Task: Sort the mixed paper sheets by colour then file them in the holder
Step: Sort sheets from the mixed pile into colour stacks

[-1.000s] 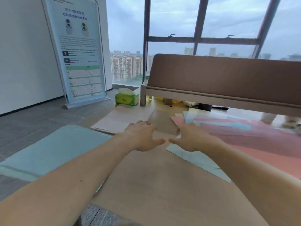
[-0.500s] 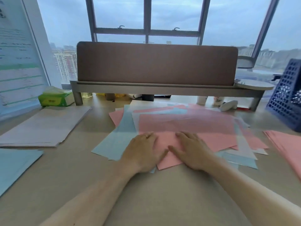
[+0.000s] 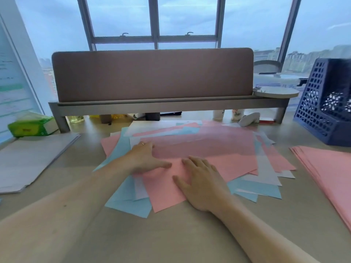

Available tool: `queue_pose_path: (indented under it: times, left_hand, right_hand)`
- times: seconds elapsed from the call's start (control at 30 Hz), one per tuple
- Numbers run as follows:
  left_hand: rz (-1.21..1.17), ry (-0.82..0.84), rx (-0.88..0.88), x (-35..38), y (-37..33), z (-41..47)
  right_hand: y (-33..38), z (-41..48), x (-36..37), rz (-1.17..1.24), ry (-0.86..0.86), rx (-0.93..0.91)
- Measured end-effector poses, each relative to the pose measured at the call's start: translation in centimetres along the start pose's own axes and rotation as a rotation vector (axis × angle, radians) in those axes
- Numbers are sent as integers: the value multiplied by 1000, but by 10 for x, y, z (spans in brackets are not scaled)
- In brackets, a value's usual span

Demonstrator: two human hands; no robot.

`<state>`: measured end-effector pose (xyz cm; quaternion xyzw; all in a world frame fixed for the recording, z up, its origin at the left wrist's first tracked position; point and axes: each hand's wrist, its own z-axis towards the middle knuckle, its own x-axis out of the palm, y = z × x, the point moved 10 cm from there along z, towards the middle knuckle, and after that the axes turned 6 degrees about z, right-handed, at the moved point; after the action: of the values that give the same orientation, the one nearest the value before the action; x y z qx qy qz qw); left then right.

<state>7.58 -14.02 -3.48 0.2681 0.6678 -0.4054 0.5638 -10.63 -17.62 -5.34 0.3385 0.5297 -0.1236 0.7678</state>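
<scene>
Mixed pile of pink, blue and white sheets sits mid-surface, fanned out, overlapping, not squared. Top pink sheet lies skewed across it, its near corner poking toward the camera past the blue sheets underneath. A white sheet sticks out on the pile's right side. Both hands are flat, palm down, fingers straight, gripping nothing. Left hand rests on the left part of the top pink sheet, near its edge, with a ring on one finger. Right hand rests on the near part of the same sheet, fingers spread, thumb out to the left. The hands are near each other, not touching. Pink stack lies right of the pile, apart from it, all one colour, edges slightly fanned. White stack lies left of the pile, well apart. Holder is dark blue with perforated walls and stands on the surface at far right, just behind the pink stack; cannot tell what is inside. Green tissue box sits behind the white stack, beside the leg of the grey riser shelf. That shelf spans the back and carries a brown divider panel, with a pale round disc at its right end. Small items under the shelf are too blurred to identify. Window behind, printed banner at the left edge.
</scene>
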Motion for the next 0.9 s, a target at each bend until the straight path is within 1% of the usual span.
queue_pose_path:
  times: [0.13,0.2,0.27,0.33,0.37,0.43,0.5,0.6,0.73,0.9]
  left_hand:
    - [-83,14,-114,-10,10,16]
    - [-89,46,-138,-14,16,25]
    - [-131,102,-121,-12,19,33]
    - [-165,136,-48,-12,13,39]
    - [-117,104,-1,-18,9,42]
    - [61,-26,63,-37,2,49]
    - [179,-92,71,-49,-3,55]
    - [312,-48,94,-41,-8,70]
    - [245,76,126,-15,-14,87]
    - [283,122,66,-9,-13,99]
  right_hand:
    - [-2,-1,-5,56,-30,10]
    - [-2,-1,-10,91,-53,18]
    - [-5,-1,-16,131,-82,43]
    - [-9,-1,-20,137,-104,63]
    - [-10,0,-21,126,-108,68]
    - [-12,0,-21,102,-104,81]
    - [-14,1,-20,75,-94,95]
    - [-16,2,-19,44,-76,99]
    - [-18,5,-16,34,-62,90]
    - [-20,5,-12,42,-38,82]
